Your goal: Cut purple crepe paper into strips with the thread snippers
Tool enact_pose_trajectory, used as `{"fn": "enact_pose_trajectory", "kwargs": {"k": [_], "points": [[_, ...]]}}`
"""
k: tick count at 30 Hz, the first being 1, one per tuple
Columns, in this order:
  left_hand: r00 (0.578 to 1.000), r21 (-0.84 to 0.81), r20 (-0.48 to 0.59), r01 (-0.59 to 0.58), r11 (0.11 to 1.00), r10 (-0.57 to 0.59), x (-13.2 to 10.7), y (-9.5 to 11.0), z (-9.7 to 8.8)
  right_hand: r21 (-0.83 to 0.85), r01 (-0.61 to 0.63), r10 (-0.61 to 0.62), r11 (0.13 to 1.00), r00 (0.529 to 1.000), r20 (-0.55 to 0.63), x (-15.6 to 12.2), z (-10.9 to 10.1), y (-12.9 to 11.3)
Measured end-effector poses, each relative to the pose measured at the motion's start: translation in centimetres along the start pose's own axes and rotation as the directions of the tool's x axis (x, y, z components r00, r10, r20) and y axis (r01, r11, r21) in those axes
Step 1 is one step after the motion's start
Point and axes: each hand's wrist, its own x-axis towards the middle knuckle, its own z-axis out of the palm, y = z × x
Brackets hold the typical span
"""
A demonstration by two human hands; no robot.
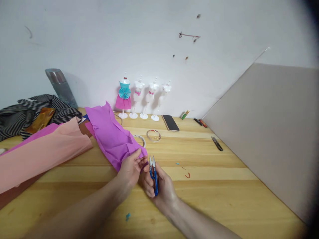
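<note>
A sheet of purple crepe paper (113, 136) stretches from the back left toward me, its near corner pinched between the thumb and fingers of my left hand (131, 166). Just to the right, my right hand (161, 186) is wrapped round blue-handled thread snips (154, 176). Their two metal blades point away from me and stand slightly apart, close beside the paper's corner. Partly behind the purple sheet lies a white roll of tape (141, 141). A second ring-shaped roll (154, 135) with small bits inside lies to its right.
Miniature dress forms (123, 96) stand along the wall, the leftmost dressed in blue and pink. A phone (170, 122), black snips (217, 143) and paper scraps (187, 175) lie rightward. Peach crepe paper (50, 149), striped cloth (15, 114) and a flask (61, 88) occupy the left.
</note>
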Motion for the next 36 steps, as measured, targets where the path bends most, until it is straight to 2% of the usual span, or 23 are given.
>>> {"fn": "enact_pose_trajectory", "kwargs": {"k": [3, 5, 8, 10, 12, 15, 17, 24, 28, 36], "points": [[1.0, -0.001, -0.029, -0.011, 1.0, 0.011, -0.2, 0.1, 0.2, 0.003, 0.009, -0.009, 1.0, 1.0, 0.02, -0.2, 0.2, -0.4], [0.998, -0.016, -0.035, -0.049, 0.999, 0.049, -0.3, -0.1, 0.2, 0.011, 0.064, -0.064, 0.998, 0.998, 0.009, -0.1, 0.3, -1.1], [0.995, -0.048, -0.052, -0.083, 0.995, 0.081, -0.5, -0.7, 0.1, -0.035, 0.187, -0.189, 0.982, 0.979, -0.079, 0.4, 0.1, -2.6], [0.995, -0.052, -0.061, -0.083, 0.995, 0.08, -0.6, -1.1, 0.0, -0.149, 0.216, -0.241, 0.965, 0.954, -0.178, 1.0, -0.2, -3.4], [0.996, -0.047, -0.054, -0.08, 0.996, 0.077, -0.8, -1.4, 0.0, -0.237, 0.172, -0.223, 0.956, 0.952, -0.209, 1.6, -0.7, -3.9], [0.996, -0.034, -0.049, -0.075, 0.997, 0.074, -1.0, -1.7, 0.0, -0.277, 0.053, -0.102, 0.959, 0.981, -0.166, 2.4, -1.5, -3.9], [0.995, -0.03, -0.06, -0.083, 0.996, 0.081, -1.1, -1.8, 0.0, -0.302, 0.02, -0.066, 0.953, 0.988, -0.142, 2.7, -1.9, -3.8], [0.99, 0.003, -0.111, -0.083, 0.997, 0.083, -1.0, -2.1, -0.1, -0.455, 0.07, -0.128, 0.888, 0.987, -0.099, 2.4, -1.2, -4.1], [0.994, -0.011, -0.085, -0.067, 0.998, 0.066, -1.1, -2.3, -0.2, -0.516, 0.064, -0.134, 0.854, 0.986, -0.1, 2.4, -0.9, -4.1], [0.997, -0.047, -0.036, -0.065, 0.997, 0.064, -1.0, -2.9, -0.7, -0.531, 0.076, -0.169, 0.844, 0.977, -0.129, 2.8, -1.3, -3.8]]}}
